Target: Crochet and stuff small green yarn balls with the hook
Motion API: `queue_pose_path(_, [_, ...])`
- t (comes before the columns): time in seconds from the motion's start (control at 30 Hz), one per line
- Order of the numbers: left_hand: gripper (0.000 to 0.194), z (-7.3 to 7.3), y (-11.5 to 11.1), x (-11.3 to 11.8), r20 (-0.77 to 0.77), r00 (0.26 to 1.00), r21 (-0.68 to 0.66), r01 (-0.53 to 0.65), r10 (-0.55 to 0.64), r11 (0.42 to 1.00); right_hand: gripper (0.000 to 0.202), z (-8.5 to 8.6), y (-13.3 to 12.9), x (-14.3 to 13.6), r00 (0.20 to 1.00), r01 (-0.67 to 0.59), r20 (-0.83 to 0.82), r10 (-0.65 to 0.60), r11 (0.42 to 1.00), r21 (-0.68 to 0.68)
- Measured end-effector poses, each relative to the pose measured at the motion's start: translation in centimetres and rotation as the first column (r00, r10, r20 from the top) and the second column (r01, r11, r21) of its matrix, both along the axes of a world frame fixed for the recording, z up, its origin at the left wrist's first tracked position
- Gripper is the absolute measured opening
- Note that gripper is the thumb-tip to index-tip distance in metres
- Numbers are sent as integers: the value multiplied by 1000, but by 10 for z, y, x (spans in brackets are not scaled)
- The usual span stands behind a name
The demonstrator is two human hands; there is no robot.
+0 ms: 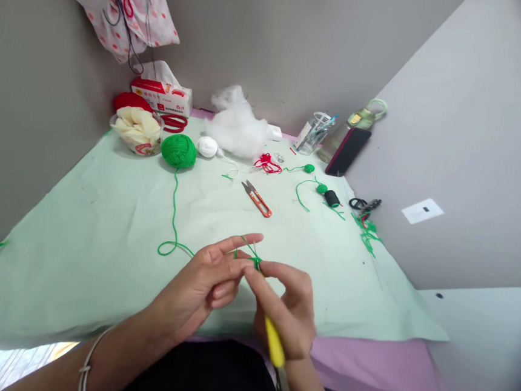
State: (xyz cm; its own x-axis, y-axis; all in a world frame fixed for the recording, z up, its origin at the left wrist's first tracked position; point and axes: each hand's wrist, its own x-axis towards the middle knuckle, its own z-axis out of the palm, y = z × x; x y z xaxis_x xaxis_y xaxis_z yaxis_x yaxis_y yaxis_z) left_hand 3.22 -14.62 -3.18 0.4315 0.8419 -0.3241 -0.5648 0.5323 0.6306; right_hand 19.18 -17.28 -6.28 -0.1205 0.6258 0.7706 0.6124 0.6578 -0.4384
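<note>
My right hand (290, 304) is closed around a crochet hook (274, 343) with a yellow handle. The hook's thin tip reaches up to a small piece of green crochet work (256, 260). My left hand (210, 276) pinches that piece between thumb and fingers, its index finger stretched out with green yarn looped over it. From the left hand a strand runs back across the cloth to a green yarn ball (178, 151). Both hands meet over the near part of the table, and the fingers hide part of the crochet work.
Orange thread snips (256, 199) lie beyond my hands. Behind them are white stuffing (237, 126), a white yarn ball (207, 147), red yarn (269, 163) and a tissue box (164, 97). A phone (349, 152) leans on a bottle at right, near a black thread spool (332, 198).
</note>
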Motion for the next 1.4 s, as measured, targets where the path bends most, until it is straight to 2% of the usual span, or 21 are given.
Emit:
queue_pose_path(0.07, [37, 1, 4, -4, 5, 1000, 15, -19, 19, 1000, 35, 5, 2, -2, 968, -52, -249, 30, 995, -83])
queue_pose_path(0.17, [34, 4, 6, -6, -60, 996, 84, -64, 70, 994, 27, 14, 6, -4, 789, -214, -612, 48, 956, -201])
queue_pose_path(0.23, [36, 5, 5, -5, -90, 994, 125, -54, 66, 991, 25, 18, 9, -5, 697, -334, -714, 67, 912, -240])
queue_pose_path(0.27, [37, 5, 4, -4, -99, 994, 139, -40, 54, 989, 23, 19, 10, -6, 692, -365, -717, 80, 896, -253])
queue_pose_path(0.33, [36, 5, 2, -1, -113, 993, 168, -14, 33, 986, 21, 18, 11, -8, 750, -341, -653, 99, 905, -254])
queue_pose_path(0.47, [38, 2, -1, 4, -145, 985, 189, -61, 90, 980, 30, 12, 7, -11, 911, -134, -411, 29, 964, -230])
queue_pose_path(0.53, [43, 0, 0, 5, -131, 988, 134, -68, 85, 989, 40, 9, 5, -10, 962, -68, -272, 22, 984, -162])
queue_pose_path(0.6, [45, -1, 2, 3, -72, 997, 52, -26, 29, 998, 42, 9, 5, -8, 972, -56, -232, 26, 991, -122])
queue_pose_path(0.67, [39, -1, 5, 1, -4, 1000, 1, 4, -4, 1000, 33, 12, 7, -5, 929, -79, -369, 10, 982, -172])
queue_pose_path(0.73, [35, 0, 6, -1, 17, 1000, 0, -15, 15, 1000, 26, 15, 9, -3, 816, -158, -578, -13, 957, -244])
queue_pose_path(0.8, [37, 1, 5, -1, -4, 999, 31, -40, 40, 999, 23, 16, 11, -3, 711, -273, -704, 2, 923, -273])
queue_pose_path(0.87, [41, 1, 3, 0, -36, 999, 80, -31, 34, 996, 20, 15, 12, -4, 696, -346, -718, 35, 892, -292])
queue_pose_path(0.97, [38, -1, 1, 2, -78, 997, 148, -2, 13, 989, 17, 13, 13, -5, 695, -367, -719, 17, 867, -335])
queue_pose_path(1.07, [32, -2, 0, 2, -118, 993, 177, 1, 20, 984, 19, 15, 15, -4, 601, -439, -799, -7, 833, -338])
queue_pose_path(1.13, [31, -2, 1, 1, -142, 989, 181, -11, 37, 983, 22, 18, 16, -2, 567, -475, -823, -3, 816, -330])
queue_pose_path(1.23, [34, -2, 0, 0, -178, 982, 199, -31, 67, 980, 24, 21, 14, 0, 630, -435, -777, 4, 830, -349])
queue_pose_path(1.4, [33, -4, -2, -1, -260, 956, 269, -64, 136, 961, 25, 19, 1, 0, 839, -224, -545, 0, 911, -346])
